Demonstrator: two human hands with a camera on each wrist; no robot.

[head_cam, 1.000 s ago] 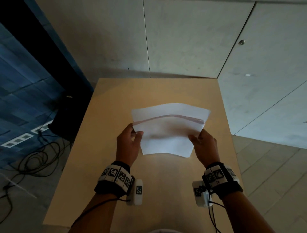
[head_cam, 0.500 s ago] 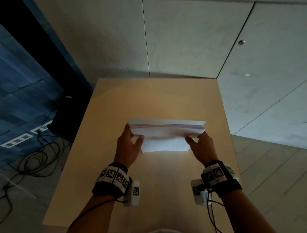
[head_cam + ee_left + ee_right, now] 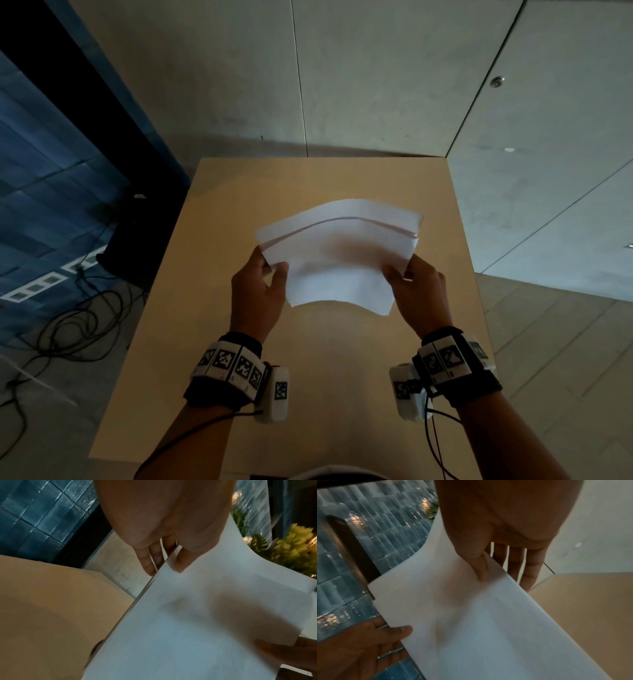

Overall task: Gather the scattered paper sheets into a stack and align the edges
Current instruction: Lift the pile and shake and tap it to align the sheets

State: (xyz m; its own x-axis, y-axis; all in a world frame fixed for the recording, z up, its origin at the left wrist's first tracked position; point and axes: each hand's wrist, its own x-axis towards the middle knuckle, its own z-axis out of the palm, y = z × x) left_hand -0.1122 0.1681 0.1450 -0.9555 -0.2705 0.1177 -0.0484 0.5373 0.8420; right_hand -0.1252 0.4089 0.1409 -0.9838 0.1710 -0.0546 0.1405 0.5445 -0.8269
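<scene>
Fingers (image 3: 529, 566) of the right hand (image 3: 419, 291) lie under the paper stack's (image 3: 339, 260) right edge, thumb pressed on top, pinching it. At the opposite edge the left hand (image 3: 255, 294) grips the same way, thumb over and fingers beneath. Both hands hold the stack in the air above the middle of the tan counter (image 3: 239, 192), bowed upward between them, its long axis running left to right. One sheet's far edge juts past the others, so the sheets are not yet flush. Squaring them likely means tapping a long edge down on the counter directly below; both hands are equally near.
</scene>
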